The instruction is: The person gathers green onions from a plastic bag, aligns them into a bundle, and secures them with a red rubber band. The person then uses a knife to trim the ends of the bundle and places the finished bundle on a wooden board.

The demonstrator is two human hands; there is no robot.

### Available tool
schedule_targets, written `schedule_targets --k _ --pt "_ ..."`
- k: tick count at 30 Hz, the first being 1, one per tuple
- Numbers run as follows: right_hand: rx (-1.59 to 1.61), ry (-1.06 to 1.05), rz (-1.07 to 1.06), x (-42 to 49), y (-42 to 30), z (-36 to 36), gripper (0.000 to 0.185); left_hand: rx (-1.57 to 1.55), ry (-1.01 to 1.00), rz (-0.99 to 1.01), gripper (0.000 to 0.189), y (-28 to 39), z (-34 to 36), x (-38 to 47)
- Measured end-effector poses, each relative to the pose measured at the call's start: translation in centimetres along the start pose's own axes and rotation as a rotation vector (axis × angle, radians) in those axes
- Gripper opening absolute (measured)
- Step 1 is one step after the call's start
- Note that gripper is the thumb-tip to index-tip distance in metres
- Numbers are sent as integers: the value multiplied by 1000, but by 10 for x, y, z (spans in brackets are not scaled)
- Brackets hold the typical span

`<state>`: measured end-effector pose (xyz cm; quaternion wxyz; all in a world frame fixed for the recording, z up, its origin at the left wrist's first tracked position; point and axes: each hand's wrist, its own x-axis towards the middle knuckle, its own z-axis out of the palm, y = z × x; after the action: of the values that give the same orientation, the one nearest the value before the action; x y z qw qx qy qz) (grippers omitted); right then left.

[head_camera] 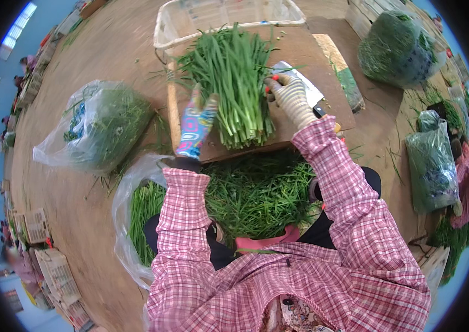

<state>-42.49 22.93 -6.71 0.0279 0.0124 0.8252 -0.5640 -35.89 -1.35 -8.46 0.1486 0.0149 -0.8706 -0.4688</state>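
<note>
A thick pile of green garlic chives lies on a brown board, its pale cut ends towards me. My left hand, in a colourful patterned glove, is at the pile's left side with fingers apart and nothing held. My right hand, in a striped glove with red bits at the fingertips, has curled fingers beside the pile's right edge. Whether it pinches a leaf is unclear. Under that hand and wrist, a broad-bladed knife lies on the board, its black handle partly hidden by the sleeve.
A white plastic crate stands beyond the board. Loose green trimmings heap between my legs. An open plastic bag of chives is at my left. Filled plastic bags also sit on the floor, left and right. Other people are near the edges.
</note>
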Motion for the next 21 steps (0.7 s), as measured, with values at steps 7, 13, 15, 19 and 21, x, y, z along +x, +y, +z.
schedule_targets --k 7,13,15,19,21 --pt "73 -53 109 -3 0 -9 31 409 8 -13 35 -74 -40 -29" --pt "180 -49 184 -10 -10 -14 28 -8 -186 -34 29 -61 -39 -20" --pt "227 -35 187 -6 -4 -16 25 -125 -204 -21 25 -65 -35 -18" --pt "223 -16 194 -5 -6 -19 24 -364 -230 -137 17 -58 -37 -13" --pt "219 -26 219 -2 -10 -19 23 -472 -222 -154 12 -50 -35 -6"
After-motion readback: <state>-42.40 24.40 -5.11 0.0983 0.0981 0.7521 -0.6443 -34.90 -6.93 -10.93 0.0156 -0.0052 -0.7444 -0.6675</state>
